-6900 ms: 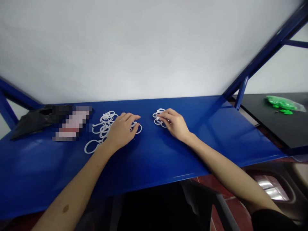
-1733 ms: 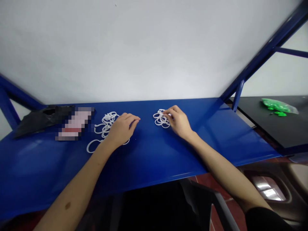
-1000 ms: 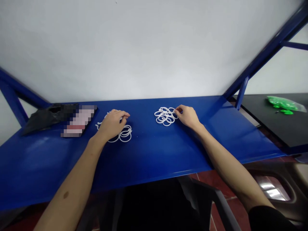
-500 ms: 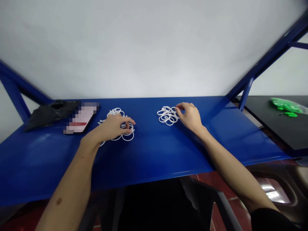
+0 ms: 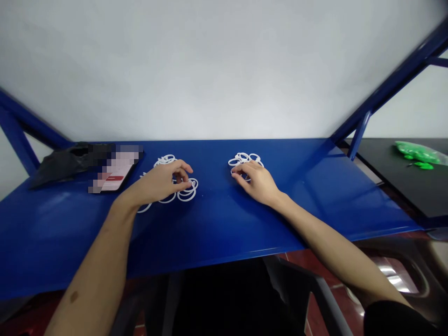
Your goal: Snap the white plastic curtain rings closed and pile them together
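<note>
Two clusters of white rings lie on the blue surface (image 5: 224, 224) before you, well apart. The left-hand rings (image 5: 189, 191) spread from under your left hand (image 5: 159, 181), some beyond it, some nearer your edge, overlapping in places. The right-hand rings (image 5: 241, 158) bunch into one compact, overlapping group, its near part covered by your right hand (image 5: 258, 179).

Left grip: index finger stands clear of the thumb, other fingers curled under; thumb tip at the nearest rings. Whether a ring is pinched there, you cannot tell from this view. Right grip: thumb and index tips close together at the group's left edge, palm down over the rings. Hold on any ring cannot be told either.

Farther left on the same surface: a phone (image 5: 117, 173), flat, dark-edged, its pale screen partly pixelated. Just beyond, at its left, a crumpled black bag (image 5: 65, 162). White wall (image 5: 224, 70) rises along the far edge; a blue frame bar (image 5: 388, 87) slants up at right.

Well off to the right, a black side table (image 5: 388, 179) carries a clear bag of green pieces (image 5: 416, 151), with a loose green piece (image 5: 423, 165) near it. Red tiled floor (image 5: 335, 280) shows below, past your right forearm.
</note>
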`<move>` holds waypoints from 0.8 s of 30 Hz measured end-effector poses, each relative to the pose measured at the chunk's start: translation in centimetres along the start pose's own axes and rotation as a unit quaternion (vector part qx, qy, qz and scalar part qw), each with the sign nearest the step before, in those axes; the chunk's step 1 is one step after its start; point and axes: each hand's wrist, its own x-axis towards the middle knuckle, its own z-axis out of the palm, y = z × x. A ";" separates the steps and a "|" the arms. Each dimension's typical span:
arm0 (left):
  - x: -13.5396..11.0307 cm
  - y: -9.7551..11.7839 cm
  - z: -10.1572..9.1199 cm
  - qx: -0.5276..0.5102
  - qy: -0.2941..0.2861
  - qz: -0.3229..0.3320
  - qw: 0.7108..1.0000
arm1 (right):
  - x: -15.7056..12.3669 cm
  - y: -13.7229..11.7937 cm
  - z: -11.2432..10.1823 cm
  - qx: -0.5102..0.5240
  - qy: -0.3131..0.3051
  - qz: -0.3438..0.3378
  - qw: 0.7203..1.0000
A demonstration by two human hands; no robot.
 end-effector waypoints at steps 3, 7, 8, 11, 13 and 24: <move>0.3 1.3 1.2 -0.021 0.043 0.023 0.999 | -0.1 -0.9 -0.1 0.055 -0.023 -0.022 0.998; 0.6 3.4 3.8 -0.080 0.105 0.055 0.990 | -0.3 -2.0 0.3 0.148 -0.058 -0.024 0.987; 0.6 3.8 4.5 -0.092 0.118 0.067 0.987 | -0.3 -2.1 0.5 0.159 -0.059 -0.023 0.985; 0.6 4.6 6.1 -0.129 0.139 0.094 0.977 | -0.5 -1.9 1.0 0.157 -0.033 -0.021 0.987; 0.5 4.8 6.8 -0.164 0.148 0.092 0.971 | -0.7 -1.6 1.2 0.152 -0.005 -0.020 0.988; 0.7 4.2 7.4 -0.238 0.163 0.017 0.957 | -0.8 -1.6 1.4 0.176 0.056 -0.095 0.978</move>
